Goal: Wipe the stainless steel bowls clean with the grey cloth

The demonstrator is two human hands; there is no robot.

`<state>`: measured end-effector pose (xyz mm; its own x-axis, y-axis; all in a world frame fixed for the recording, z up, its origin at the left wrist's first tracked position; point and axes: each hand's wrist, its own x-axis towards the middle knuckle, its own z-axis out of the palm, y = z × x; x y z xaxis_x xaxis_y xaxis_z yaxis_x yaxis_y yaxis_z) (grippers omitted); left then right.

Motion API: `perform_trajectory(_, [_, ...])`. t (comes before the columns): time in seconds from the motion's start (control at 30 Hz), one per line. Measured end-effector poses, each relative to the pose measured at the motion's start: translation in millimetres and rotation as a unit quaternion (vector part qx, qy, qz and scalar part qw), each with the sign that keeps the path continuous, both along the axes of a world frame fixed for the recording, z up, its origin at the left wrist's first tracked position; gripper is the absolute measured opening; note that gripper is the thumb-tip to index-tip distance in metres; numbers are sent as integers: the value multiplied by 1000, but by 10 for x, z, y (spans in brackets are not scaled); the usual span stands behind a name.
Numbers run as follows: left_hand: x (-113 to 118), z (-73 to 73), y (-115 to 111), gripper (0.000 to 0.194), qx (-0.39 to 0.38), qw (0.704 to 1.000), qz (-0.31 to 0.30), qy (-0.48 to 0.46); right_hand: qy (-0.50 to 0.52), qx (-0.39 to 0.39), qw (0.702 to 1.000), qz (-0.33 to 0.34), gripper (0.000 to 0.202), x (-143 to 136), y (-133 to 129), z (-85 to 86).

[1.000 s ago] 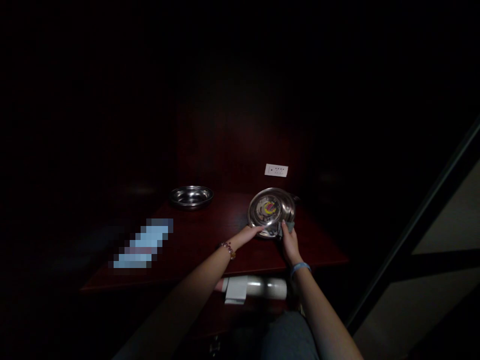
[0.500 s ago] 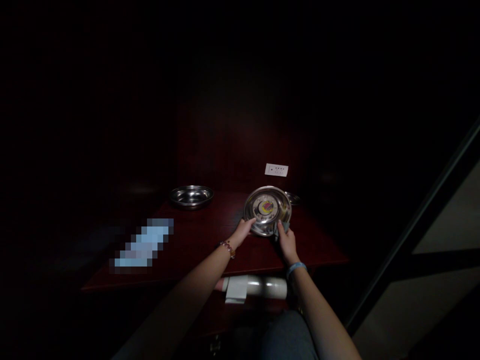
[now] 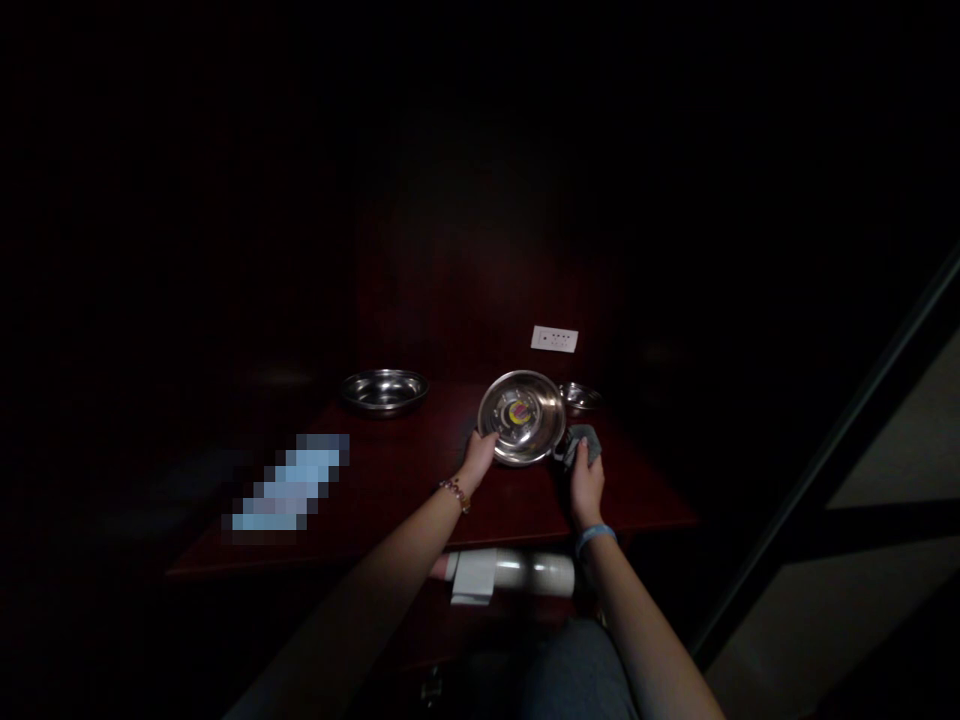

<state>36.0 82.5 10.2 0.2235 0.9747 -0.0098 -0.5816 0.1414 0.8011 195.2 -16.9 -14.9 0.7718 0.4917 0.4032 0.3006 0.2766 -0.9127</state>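
Note:
A shiny metal dish (image 3: 536, 425) with a yellow and pink label at its centre is tilted up above the dark red table (image 3: 360, 490). My left hand (image 3: 478, 462) grips its lower left rim, thumb on the inside. Just right of the dish, apart from its rim, my right hand (image 3: 586, 482) is closed on a grey cloth (image 3: 589, 440). Behind the cloth a smaller metal bowl (image 3: 580, 398) rests on the table. Another metal dish (image 3: 384, 392) lies at the back left.
A blurred-out bluish patch (image 3: 289, 487) lies on the table's left side. A white socket plate (image 3: 555, 339) is on the back wall. Below the table edge lies a whitish roll (image 3: 534, 573). At the right runs a dark slanted frame.
The dish has shifted left and turned a little in my left hand. My right hand, with the cloth, has come away from the dish to the right, uncovering more of the small bowl.

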Motion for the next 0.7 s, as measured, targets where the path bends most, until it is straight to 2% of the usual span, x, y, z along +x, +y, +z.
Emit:
perform_trajectory(0.07, [-20,22,-9,25,-12,999,48,22,-39,-26,999,2,56,-28,-27,24])
perform_trajectory(0.13, [-33,43,-25,22,-12,997,61,38,-107,-29,993,28,51,-68,-44,51])
perform_trajectory(0.23, [-40,72,-54,17,0,997,61,42,-225,-5,972,73,48,-126,-64,95])
perform_trajectory(0.4, [-37,113,-86,25,-11,999,35,15,-371,-24,921,118,57,-207,-118,143])
perform_trajectory(0.57, [-33,112,-90,25,-15,1000,17,19,-453,-36,875,166,69,-254,-141,153])
perform_trajectory(0.7, [-28,77,-68,20,-4,999,34,31,-473,-46,870,132,70,-256,-124,162])
